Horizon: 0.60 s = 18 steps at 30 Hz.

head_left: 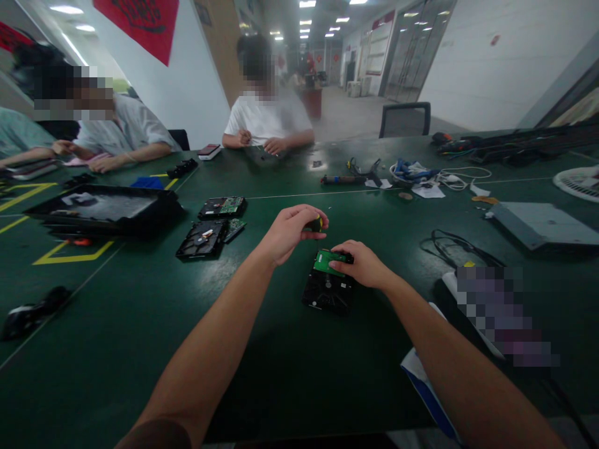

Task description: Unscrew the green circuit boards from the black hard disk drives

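Observation:
A black hard drive (329, 293) lies on the green table in front of me, its green circuit board (324, 262) facing up at the far end. My right hand (360, 265) is closed around the drive's far right corner, with the thumb pressed on the board. Above and left of the drive, my left hand (297, 232) is closed on a small screwdriver with a black and yellow handle (319, 222); its shaft and tip are hidden or too small to see. Further left lie another hard drive (202, 239), one with its board showing (222, 207), and a loose circuit board (234, 229).
A black tray (107, 212) stands at the left. On the right are a grey metal case (547, 223), black cables (458, 246) and a bundle of wires (414, 171). One person (269, 118) sits opposite; others sit at the far left.

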Tool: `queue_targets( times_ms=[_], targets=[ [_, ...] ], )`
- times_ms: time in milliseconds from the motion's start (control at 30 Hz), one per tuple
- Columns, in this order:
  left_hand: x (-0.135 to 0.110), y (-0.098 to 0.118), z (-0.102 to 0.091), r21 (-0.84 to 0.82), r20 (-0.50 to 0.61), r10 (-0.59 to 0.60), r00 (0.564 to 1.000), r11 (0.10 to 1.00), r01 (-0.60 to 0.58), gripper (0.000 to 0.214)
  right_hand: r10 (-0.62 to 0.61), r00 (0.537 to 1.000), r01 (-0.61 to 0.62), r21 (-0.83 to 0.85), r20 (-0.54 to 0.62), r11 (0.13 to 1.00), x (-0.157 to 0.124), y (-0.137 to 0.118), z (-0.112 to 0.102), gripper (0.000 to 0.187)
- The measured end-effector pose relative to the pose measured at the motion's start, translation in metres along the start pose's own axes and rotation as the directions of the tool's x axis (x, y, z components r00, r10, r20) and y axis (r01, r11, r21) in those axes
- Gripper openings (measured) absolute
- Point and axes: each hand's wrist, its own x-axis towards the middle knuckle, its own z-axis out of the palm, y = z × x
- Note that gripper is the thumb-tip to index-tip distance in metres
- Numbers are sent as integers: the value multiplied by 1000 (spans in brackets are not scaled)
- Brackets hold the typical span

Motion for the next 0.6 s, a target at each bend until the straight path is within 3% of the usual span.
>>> queue_targets(
  times_ms=[167,433,600],
  targets=[
    [-1,0,2,30,-5,2,1000,1000,-2,18,-2,1000,2,5,2,1000,0,-2,-2,29],
    [-3,3,2,231,-31,23,999,973,-15,21,16,1000,-16,8,5,1000,1,-2,-2,29],
    [-4,5,6,123,-18,-36,999,992,38,18,8,1000,-8,11,3,1000,1,0,-1,30]
  ],
)
